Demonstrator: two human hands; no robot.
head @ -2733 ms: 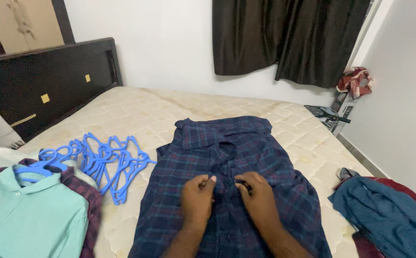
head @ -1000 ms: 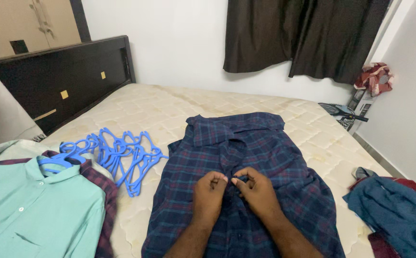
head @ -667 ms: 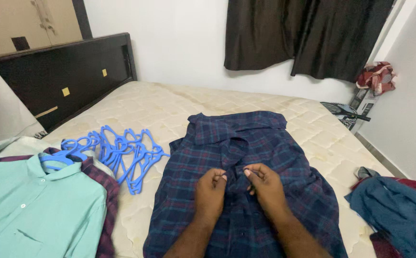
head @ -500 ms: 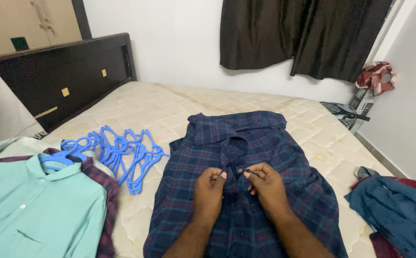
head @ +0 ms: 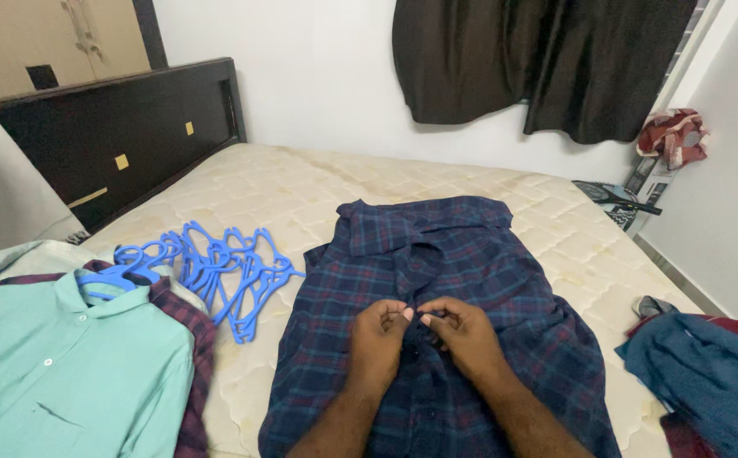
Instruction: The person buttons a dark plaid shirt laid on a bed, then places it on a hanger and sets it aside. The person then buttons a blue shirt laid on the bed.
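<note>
Since half a second ago the two hands have drawn together: the fingertips that stood a little apart over the shirt front now meet at its middle line, and the view has scarcely shifted. The left hand (head: 379,335) and the right hand (head: 462,332) both rest on the dark blue plaid shirt (head: 437,280), which lies flat, front up, on the bare quilted mattress (head: 301,191), collar toward the far wall. Each hand has its grip pinched together on the shirt's front edge at chest height, thumb against forefinger, the two pinches touching one another; what small part lies between the fingertips is too small to tell.

Left of the shirt, just beside its sleeve, lies one loose heap of blue plastic hangers (head: 216,276); they overlap too much for an exact count, though there are clearly more than five. Nearer the left edge lies one mint green shirt (head: 55,373) with a blue hanger in its collar, laid over one maroon checked garment (head: 184,339). At the right edge one teal blue garment (head: 708,382) lies bunched over something dark red. One dark headboard (head: 89,136) stands at the left, and one dark brown curtain (head: 539,59) hangs on the far wall.
</note>
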